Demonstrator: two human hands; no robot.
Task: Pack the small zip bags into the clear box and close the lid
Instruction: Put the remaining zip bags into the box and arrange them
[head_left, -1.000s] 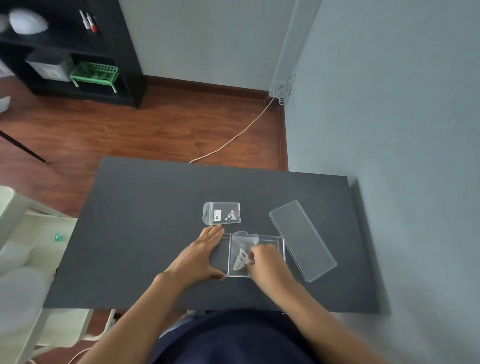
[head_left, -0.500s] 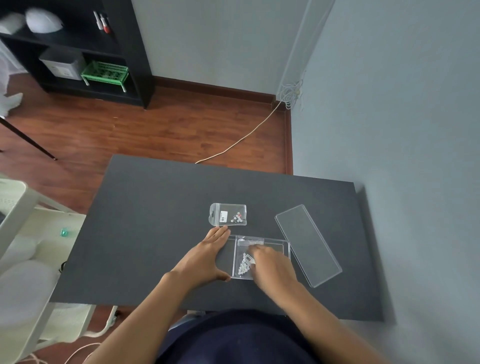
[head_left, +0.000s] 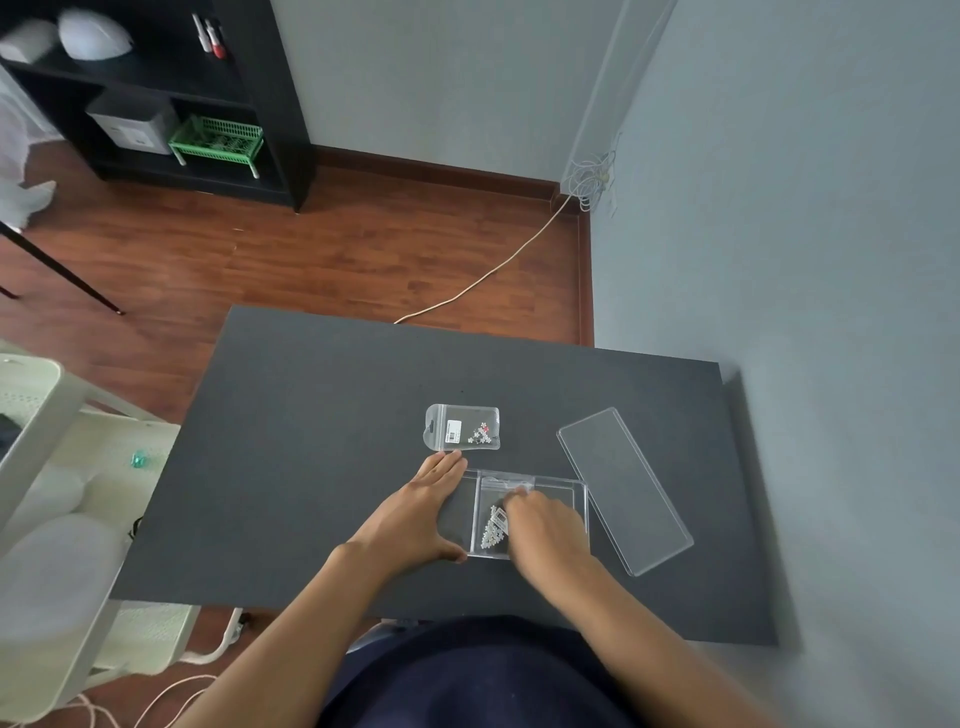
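The clear box (head_left: 581, 493) lies open on the dark table near its front edge. My left hand (head_left: 415, 514) rests flat against the box's left side, fingers together, steadying it. My right hand (head_left: 545, 525) reaches into the box and presses on a small zip bag of white beads (head_left: 492, 527) lying inside. A second zip bag (head_left: 462, 427) with small pieces and a label lies flat on the table just behind the box. The clear lid (head_left: 623, 488) lies apart, to the right of the box, at an angle.
The dark table (head_left: 322, 441) stands against a grey wall on the right. A pale plastic cart (head_left: 57, 467) is close at the left. A black shelf with a green basket (head_left: 215, 140) stands across the wooden floor.
The zip bag of beads has gone from tilted above the box to lying down inside it under my right hand. My left hand has stayed at the box's left side.
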